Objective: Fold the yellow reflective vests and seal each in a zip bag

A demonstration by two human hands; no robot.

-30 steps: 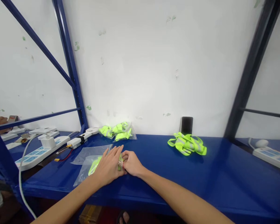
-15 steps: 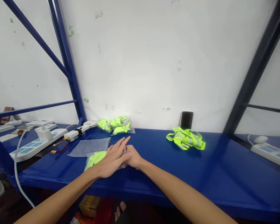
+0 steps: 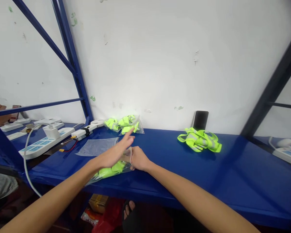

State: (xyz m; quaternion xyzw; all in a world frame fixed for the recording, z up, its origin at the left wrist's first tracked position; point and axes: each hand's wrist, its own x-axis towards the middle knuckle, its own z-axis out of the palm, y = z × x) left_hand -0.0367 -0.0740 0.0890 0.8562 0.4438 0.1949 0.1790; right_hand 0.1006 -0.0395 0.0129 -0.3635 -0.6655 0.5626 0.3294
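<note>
A clear zip bag [image 3: 97,178] with neon yellow-green strapping [image 3: 111,171] inside lies at the table's front edge. My right hand [image 3: 140,159] is closed on the bag's right, open-looking end. Above the bag is my left hand [image 3: 115,152], its visible fingers stretched out, covering part of the bag. Skin shows through the plastic between the hands; whose fingers these are I cannot tell. Behind my left hand lies a flat, clear plastic bag [image 3: 97,147]. A loose bundle of neon strapping with grey reflective bands [image 3: 200,139] rests on the right.
Against the wall lie bagged neon straps [image 3: 127,123] beside a small white fan [image 3: 97,123]. A black phone [image 3: 200,120] leans behind the loose bundle. Power strips [image 3: 47,142] and cables occupy the left. Blue posts [image 3: 74,61] frame the table [image 3: 174,168]. Another person's hand [image 3: 0,116] shows far left.
My left hand has tipped upward and slid off my right hand, showing more of the bag and strapping. My right hand still grips the bag's end. The camera view has shifted slightly.
</note>
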